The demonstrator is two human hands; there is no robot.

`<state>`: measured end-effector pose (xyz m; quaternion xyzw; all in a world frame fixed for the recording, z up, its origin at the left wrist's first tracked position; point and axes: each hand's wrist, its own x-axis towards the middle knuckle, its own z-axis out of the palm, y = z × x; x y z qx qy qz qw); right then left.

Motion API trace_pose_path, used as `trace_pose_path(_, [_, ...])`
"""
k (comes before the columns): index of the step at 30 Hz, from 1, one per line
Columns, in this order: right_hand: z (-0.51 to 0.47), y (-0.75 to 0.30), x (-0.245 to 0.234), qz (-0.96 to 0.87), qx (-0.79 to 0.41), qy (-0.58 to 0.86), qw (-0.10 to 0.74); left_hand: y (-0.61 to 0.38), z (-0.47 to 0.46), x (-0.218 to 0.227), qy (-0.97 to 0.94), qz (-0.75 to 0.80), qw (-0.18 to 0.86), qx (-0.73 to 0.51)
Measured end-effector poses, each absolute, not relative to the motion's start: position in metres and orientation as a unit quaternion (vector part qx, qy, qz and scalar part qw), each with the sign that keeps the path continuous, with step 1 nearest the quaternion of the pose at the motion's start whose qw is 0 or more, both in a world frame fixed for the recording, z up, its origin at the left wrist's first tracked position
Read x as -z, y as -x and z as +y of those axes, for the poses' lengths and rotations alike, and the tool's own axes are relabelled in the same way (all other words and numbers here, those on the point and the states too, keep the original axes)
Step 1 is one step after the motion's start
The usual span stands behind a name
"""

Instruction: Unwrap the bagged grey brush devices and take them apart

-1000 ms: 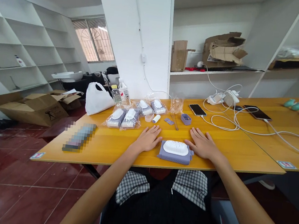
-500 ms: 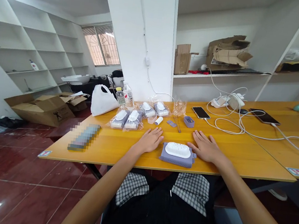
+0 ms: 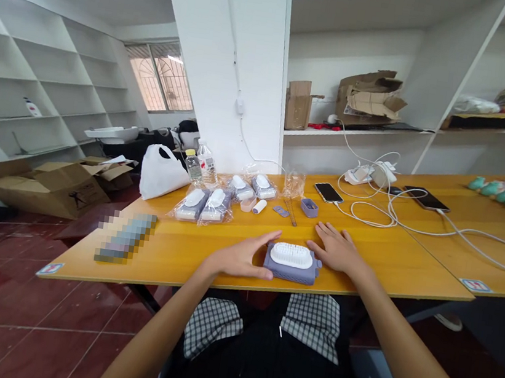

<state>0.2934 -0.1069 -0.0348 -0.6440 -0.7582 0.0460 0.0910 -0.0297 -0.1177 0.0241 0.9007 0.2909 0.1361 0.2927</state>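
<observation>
On a yellow wooden table, a white-bristled brush sits on a lavender case at the near edge, between both hands. The left hand is open, fingers extended, just beside the case; the right hand lies open on the tabletop, also just beside it, gripping nothing. Clear plastic bags containing similar items lie farther along the table.
</observation>
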Motion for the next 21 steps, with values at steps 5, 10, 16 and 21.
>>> trace_pose_path(5, [-0.099,-0.287,0.027,-0.748,-0.061,0.655,0.087,0.024,-0.114,-0.016,-0.9,0.333,0.252,-0.127])
trace_pose_path(10, [-0.098,-0.287,0.018,-0.766,-0.086,0.595,0.228,0.024,-0.103,-0.011,-0.89,0.367,0.213,-0.17])
trace_pose_path(16, [-0.111,-0.257,0.01,-0.786,-0.195,0.46,0.363,0.021,-0.105,-0.008,-0.882,0.405,0.131,-0.2])
trace_pose_path(21, [-0.109,-0.239,0.019,-0.767,-0.213,0.449,0.405,0.018,-0.109,-0.007,-0.882,0.418,0.094,-0.196])
